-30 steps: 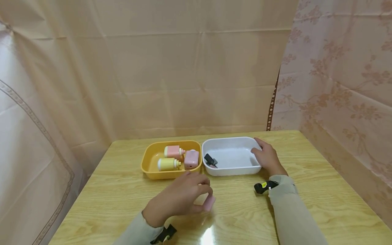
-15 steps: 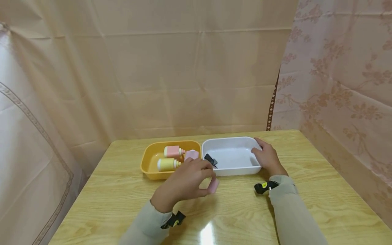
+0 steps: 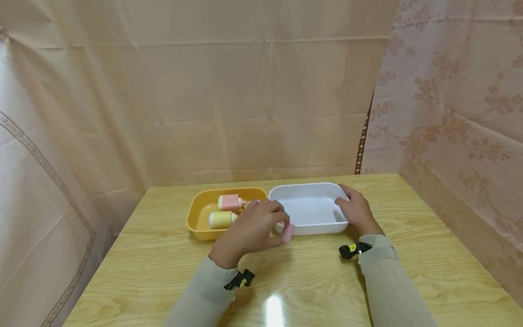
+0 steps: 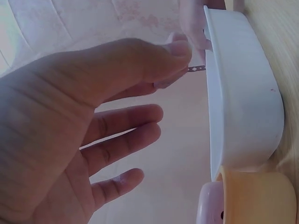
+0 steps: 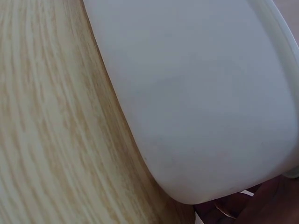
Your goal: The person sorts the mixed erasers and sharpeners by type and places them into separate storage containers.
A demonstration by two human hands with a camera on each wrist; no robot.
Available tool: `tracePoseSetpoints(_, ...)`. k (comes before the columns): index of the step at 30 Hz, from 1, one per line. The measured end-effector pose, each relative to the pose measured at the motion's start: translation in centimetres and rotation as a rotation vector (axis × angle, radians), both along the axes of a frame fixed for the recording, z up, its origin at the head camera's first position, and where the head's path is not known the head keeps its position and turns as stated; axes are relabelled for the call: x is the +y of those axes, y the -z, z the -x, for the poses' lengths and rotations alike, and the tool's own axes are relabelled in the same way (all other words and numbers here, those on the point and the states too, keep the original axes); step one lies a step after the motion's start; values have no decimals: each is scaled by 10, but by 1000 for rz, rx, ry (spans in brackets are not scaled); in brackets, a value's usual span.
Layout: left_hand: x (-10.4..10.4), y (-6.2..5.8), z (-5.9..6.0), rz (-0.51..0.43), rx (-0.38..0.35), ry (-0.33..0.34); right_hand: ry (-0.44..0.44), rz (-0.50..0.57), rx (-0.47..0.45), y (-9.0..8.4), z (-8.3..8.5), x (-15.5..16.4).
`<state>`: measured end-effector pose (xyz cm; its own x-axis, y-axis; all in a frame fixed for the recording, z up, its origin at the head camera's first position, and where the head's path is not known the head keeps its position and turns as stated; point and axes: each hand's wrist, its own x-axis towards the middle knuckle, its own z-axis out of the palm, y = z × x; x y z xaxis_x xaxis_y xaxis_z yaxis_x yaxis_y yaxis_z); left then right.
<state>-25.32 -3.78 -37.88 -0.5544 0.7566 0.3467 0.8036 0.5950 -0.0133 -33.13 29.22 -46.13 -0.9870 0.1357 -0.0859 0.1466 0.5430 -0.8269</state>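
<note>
My left hand [image 3: 255, 227] pinches a small flat pink piece [image 3: 288, 233] between thumb and fingertip, just before the white tray's front left corner. Its other fingers are spread in the left wrist view. My right hand [image 3: 357, 209] grips the right end of the white tray [image 3: 323, 228], thumb over the rim. To the left, the yellow tray [image 3: 204, 234] holds a pink bottle [image 3: 229, 202] and a yellow bottle [image 3: 221, 220], both lying down. A lavender-pink item [image 4: 210, 203] shows at that tray's edge in the left wrist view. My left hand hides the white tray's dark items.
Both trays stand side by side near the back of the wooden table [image 3: 310, 286]. A beige curtain [image 3: 204, 100] hangs behind, and a floral curtain [image 3: 457, 104] hangs at the right.
My left hand has moved forward and slightly right with the pink piece, from the near table up to the white tray's front edge. The right hand keeps its grip in place.
</note>
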Motion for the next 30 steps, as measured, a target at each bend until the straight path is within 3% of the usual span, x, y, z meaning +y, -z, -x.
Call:
tracePoseSetpoints(9, 16, -1, 16, -30, 43, -77, 7, -6, -1, -1, 1, 2)
tracePoseSetpoints(21, 34, 10, 32, -18, -40, -253, -4, -21, 13, 2, 0, 2)
tracePoseSetpoints(30, 42, 20, 50, -40, -31, -328, -2, -7, 7, 0, 2, 2)
